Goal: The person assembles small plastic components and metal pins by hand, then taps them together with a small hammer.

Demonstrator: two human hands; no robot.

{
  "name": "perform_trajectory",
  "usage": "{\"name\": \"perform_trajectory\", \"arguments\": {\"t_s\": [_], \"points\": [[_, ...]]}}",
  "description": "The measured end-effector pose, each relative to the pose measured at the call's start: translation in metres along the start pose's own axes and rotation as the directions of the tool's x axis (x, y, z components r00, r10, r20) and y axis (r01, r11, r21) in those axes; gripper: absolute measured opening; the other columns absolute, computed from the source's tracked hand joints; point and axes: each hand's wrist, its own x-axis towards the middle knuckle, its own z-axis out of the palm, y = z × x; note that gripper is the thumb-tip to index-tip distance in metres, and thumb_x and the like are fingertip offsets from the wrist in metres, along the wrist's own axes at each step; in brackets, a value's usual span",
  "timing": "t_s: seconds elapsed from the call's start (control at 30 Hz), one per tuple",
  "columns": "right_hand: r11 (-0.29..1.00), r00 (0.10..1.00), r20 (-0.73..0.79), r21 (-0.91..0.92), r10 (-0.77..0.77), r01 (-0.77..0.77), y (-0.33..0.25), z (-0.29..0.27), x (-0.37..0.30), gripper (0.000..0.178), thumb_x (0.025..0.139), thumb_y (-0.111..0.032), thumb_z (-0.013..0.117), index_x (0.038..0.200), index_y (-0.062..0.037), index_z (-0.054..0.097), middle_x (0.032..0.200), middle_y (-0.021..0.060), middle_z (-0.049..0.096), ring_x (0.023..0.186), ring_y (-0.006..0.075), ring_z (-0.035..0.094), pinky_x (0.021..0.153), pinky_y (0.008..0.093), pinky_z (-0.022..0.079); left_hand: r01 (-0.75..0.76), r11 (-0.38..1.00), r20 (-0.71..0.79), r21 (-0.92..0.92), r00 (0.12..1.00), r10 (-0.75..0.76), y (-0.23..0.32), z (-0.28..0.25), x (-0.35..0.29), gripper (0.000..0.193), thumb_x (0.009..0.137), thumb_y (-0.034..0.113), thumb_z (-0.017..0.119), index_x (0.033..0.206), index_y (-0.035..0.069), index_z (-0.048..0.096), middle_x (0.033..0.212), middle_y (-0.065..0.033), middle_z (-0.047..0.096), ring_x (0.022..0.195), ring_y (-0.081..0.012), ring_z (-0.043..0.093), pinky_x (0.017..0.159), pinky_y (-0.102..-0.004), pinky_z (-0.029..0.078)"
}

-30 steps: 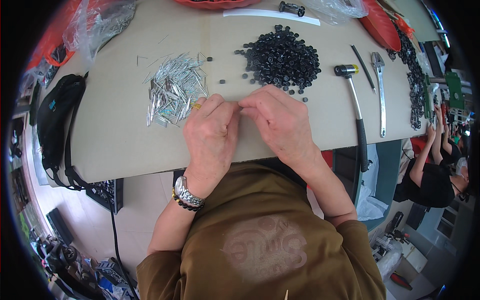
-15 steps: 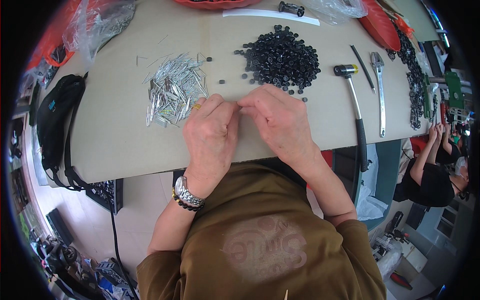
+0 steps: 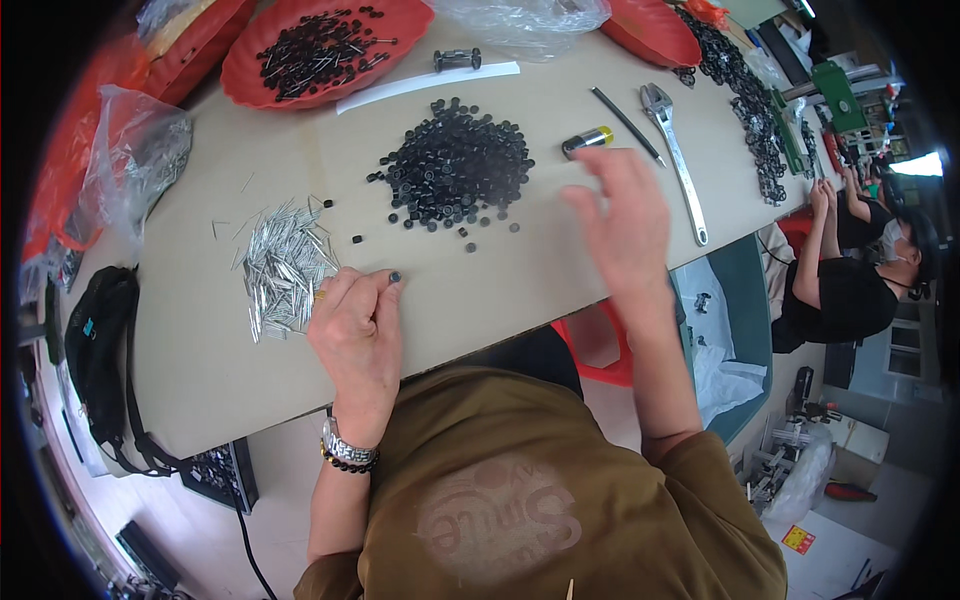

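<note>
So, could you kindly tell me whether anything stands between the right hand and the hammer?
Nothing visible does: the right hand is over the hammer, whose head shows just beyond it; the hand hides the handle, so contact is unclear.

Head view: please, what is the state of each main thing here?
Left hand: pinching a wheel-like black piece
Right hand: blurred, thumb and fingers apart
Mallet: partly hidden
Adjustable wrench: lying flat
Metal pins: loosely heaped
Small black pieces: loosely heaped
Red tray: holding dark parts
</note>
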Motion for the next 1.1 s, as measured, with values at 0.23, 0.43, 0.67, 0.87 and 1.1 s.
{"name": "perform_trajectory", "arguments": {"t_s": [0.23, 0.43, 0.67, 0.87, 1.1], "points": [[0.924, 0.989, 0.106, -0.379, 0.103, -0.056, 0.052, -0.004, -0.016, 0.043, 0.092, -0.001, 0.063, 0.134, -0.0088, 0.058, 0.107, 0.0135, 0.058, 0.103, 0.0343, 0.058, 0.085, 0.0471, 0.053, -0.088, 0.996, -0.039, 0.004, 0.995, 0.089, 0.006, 0.005, 0.01, 0.006, 0.081, -0.002, 0.077, 0.085, -0.002, 0.073, 0.071, -0.0075, 0.058, 0.064, -0.0194, 0.055, 0.06, -0.0316, 0.044], [0.976, 0.957, 0.193, 0.075, -0.217, 0.206, -0.011, -0.036, -0.011, 0.056, 0.093, 0.005, 0.052, 0.147, -0.0064, 0.051, 0.106, 0.0161, 0.056, 0.081, 0.0358, 0.063, 0.069, 0.0451, 0.055, -0.074, 0.997, -0.041, 0.018, 0.996, 0.075, 0.003, 0.006, 0.006, 0.012, 0.075, -0.002, 0.078, 0.084, 0.002, 0.072, 0.075, -0.0098, 0.059, 0.07, -0.0282, 0.055, 0.063, -0.0383, 0.047], [0.917, 0.757, 0.523, 0.287, -0.392, 0.276, -0.067, -0.038, -0.02, 0.072, 0.082, 0.006, 0.058, 0.152, -0.0065, 0.045, 0.098, 0.0142, 0.051, 0.073, 0.0333, 0.063, 0.059, 0.0424, 0.056, -0.077, 0.996, -0.026, 0.055, 0.997, 0.078, 0.003, 0.005, 0.005, 0.012, 0.074, -0.002, 0.078, 0.083, 0.002, 0.072, 0.075, -0.0094, 0.06, 0.071, -0.0287, 0.056, 0.063, -0.039, 0.047], [0.902, 0.706, 0.563, 0.23, -0.43, 0.366, -0.073, -0.028, -0.014, 0.075, 0.081, 0.006, 0.059, 0.153, -0.005, 0.041, 0.098, 0.0142, 0.05, 0.073, 0.0331, 0.065, 0.06, 0.0436, 0.056, -0.096, 0.994, -0.054, 0.051, 0.994, 0.099, 0.0, 0.006, 0.005, 0.012, 0.074, -0.001, 0.078, 0.082, 0.002, 0.07, 0.076, -0.0096, 0.059, 0.072, -0.0292, 0.057, 0.064, -0.0402, 0.047], [0.893, 0.74, 0.503, 0.287, -0.448, 0.346, -0.075, -0.033, -0.006, 0.075, 0.08, 0.006, 0.058, 0.152, -0.0036, 0.042, 0.102, 0.0156, 0.051, 0.074, 0.0354, 0.064, 0.061, 0.0442, 0.056, -0.092, 0.995, -0.062, 0.034, 0.994, 0.094, 0.001, 0.006, 0.005, 0.013, 0.074, -0.002, 0.078, 0.082, 0.002, 0.069, 0.078, -0.0097, 0.06, 0.073, -0.0303, 0.058, 0.064, -0.0403, 0.048]]}}
